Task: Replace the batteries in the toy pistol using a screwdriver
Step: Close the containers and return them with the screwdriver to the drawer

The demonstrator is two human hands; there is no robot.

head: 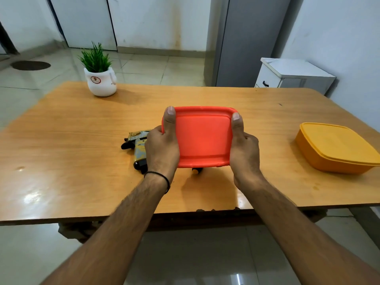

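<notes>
I hold a red plastic box with its lid on point(202, 138) above the middle of the wooden table point(82, 128). My left hand point(162, 147) grips its left side, thumb stretched along the lid. My right hand point(243, 149) grips the right side the same way. The toy pistol point(136, 144), gold and grey camouflage with a black grip, lies on the table just left of my left hand and is partly hidden by it. A small dark object with an orange tip point(196, 171) peeks out under the box's near edge; what it is cannot be told.
A closed yellow plastic box point(337, 149) stands at the table's right edge. A white pot with a green plant point(100, 79) sits at the far left of the table. Beyond the table are a white cabinet point(292, 76), a grey door and tiled floor.
</notes>
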